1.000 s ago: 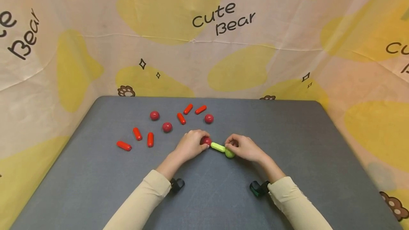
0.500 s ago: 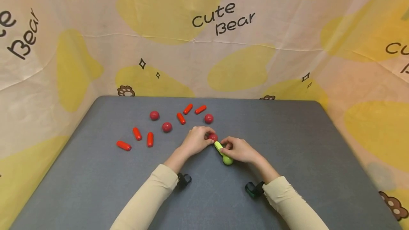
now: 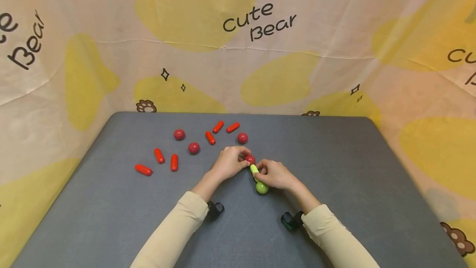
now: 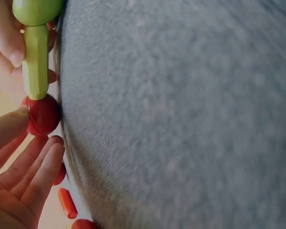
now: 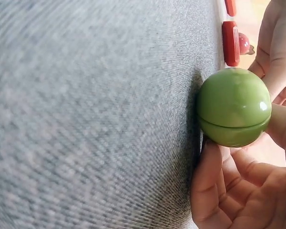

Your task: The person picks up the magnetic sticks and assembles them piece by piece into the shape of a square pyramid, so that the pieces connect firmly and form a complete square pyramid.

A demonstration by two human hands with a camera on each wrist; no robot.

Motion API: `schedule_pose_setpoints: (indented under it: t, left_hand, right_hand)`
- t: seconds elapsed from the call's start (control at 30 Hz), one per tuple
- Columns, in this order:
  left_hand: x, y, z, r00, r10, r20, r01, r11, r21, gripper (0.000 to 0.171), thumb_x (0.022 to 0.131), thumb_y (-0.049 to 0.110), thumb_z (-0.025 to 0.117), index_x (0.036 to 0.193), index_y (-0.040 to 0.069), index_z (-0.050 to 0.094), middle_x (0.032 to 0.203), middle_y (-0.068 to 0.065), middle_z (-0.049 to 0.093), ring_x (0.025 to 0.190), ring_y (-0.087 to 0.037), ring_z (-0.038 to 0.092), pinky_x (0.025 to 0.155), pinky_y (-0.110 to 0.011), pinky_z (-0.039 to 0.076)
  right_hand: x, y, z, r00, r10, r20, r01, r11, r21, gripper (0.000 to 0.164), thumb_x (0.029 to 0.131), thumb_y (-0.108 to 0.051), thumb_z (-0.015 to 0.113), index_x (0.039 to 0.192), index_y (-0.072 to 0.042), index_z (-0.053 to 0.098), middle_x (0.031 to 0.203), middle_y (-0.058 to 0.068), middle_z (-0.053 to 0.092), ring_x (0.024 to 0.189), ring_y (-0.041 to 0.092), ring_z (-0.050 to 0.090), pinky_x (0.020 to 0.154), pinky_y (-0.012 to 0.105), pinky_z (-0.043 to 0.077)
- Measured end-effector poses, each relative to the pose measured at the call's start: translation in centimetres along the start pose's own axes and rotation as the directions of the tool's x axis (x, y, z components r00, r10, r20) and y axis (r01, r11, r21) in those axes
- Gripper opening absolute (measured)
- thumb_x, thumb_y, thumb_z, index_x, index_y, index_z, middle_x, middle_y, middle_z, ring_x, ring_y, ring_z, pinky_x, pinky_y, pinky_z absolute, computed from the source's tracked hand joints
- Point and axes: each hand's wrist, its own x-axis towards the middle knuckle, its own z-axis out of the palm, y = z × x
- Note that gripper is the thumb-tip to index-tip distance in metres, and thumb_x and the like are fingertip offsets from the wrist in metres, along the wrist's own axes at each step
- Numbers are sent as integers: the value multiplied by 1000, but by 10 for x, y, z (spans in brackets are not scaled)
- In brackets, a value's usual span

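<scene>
Three red sticks lie on the desk left of the left hand — partly closed, pinching a red ball. Touching that ball, between the hands, is a yellow-green stick, a green ball at its nearer end. The right hand, fingers bent, pinches the stick.

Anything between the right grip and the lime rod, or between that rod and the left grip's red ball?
Nothing visible: the right grip pinches the lime rod, whose end meets the red ball in the left grip.
</scene>
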Motion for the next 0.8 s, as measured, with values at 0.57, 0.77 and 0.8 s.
schedule_pose_setpoints:
  t: [0.57, 0.77, 0.8]
  left_hand:
    - [-25, -15, -41, 993, -38, -110, 41, 999, 19, 28, 78, 15, 72, 105, 13, 68, 102, 1, 66, 83, -13, 66, 71, -33, 52]
    - [-36, -26, -49, 989, -97, -114, 104, 993, 57, 31, 77, 19, 73, 107, 12, 67, 103, -2, 65, 84, -17, 65, 73, -35, 51]
    - [-37, -28, -49, 988, -106, -114, 114, 991, 63, 32, 77, 19, 74, 107, 11, 67, 103, -3, 64, 84, -17, 65, 73, -35, 50]
  right_hand:
    - [-4, 2, -1, 998, 60, -19, -60, 998, 36, 20, 84, -21, 62, 96, -6, 59, 64, -3, 57, 47, 8, 49, 47, 23, 37]
    - [-7, 4, -3, 997, 71, -23, -69, 995, 66, 22, 85, -19, 61, 99, -3, 57, 66, -1, 58, 46, 8, 50, 46, 24, 39]
    - [-8, 4, -3, 997, 73, -24, -72, 995, 70, 23, 85, -19, 61, 100, -3, 57, 66, -1, 58, 46, 8, 51, 46, 24, 40]
